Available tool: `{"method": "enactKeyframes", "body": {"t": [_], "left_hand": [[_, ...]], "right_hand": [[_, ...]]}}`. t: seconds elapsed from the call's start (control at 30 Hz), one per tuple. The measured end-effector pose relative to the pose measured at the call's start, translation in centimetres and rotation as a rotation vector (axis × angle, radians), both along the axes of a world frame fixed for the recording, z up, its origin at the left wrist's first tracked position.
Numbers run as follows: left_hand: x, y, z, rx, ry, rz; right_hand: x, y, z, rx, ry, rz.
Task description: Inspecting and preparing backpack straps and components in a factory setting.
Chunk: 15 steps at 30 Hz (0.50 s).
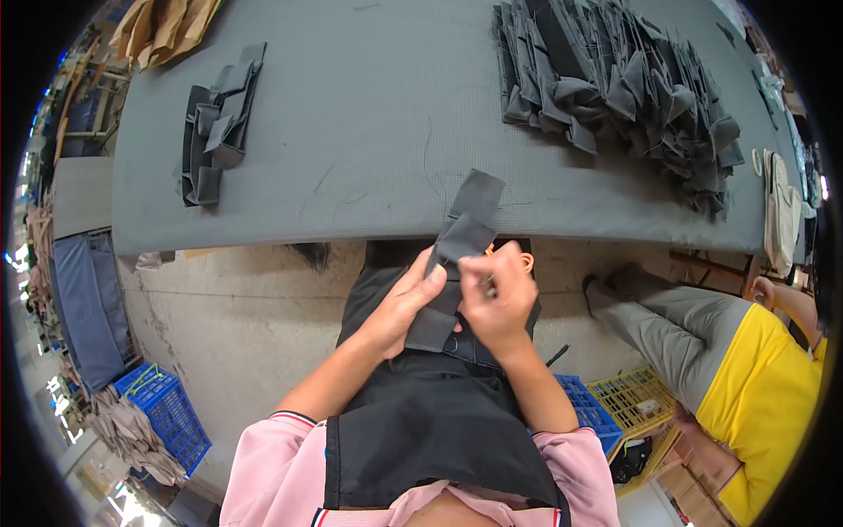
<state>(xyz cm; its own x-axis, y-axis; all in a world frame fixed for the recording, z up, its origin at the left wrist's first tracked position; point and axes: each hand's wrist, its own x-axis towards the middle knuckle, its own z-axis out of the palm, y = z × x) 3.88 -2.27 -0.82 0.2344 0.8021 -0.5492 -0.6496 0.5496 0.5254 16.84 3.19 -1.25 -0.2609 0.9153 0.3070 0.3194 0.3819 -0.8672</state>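
A gray tabletop [351, 149] stretches between two dark fabric piles [606, 97] in a workroom. By its near edge, the left hand [408, 303] grips a dark strip [479, 198]; the blurred right hand's [500, 294] hold is unclear.

From here, the table [351, 132] stretches before the worker [439, 422]; on it, a small bundle [219, 127] lies left, a large heap [615, 97] right, paper [167, 31] beyond the bundle; a cloth strip [468, 239] sits in the left hand [399, 307], nearer than both piles; crates [171, 413] stand left and right, a colleague [764, 378] farther right.
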Motion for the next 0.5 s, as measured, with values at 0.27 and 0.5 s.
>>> {"method": "enactKeyframes", "body": {"t": [0.27,0.5], "left_hand": [[0.5,0.8,-1.7,0.025,0.336,0.082],[0.1,1.5,0.5,-0.004,0.271,0.033]], "right_hand": [[0.9,-1.5,-1.5,-0.15,0.009,0.174],[2.7,2.6,0.9,0.074,-0.171,-0.057]]}}
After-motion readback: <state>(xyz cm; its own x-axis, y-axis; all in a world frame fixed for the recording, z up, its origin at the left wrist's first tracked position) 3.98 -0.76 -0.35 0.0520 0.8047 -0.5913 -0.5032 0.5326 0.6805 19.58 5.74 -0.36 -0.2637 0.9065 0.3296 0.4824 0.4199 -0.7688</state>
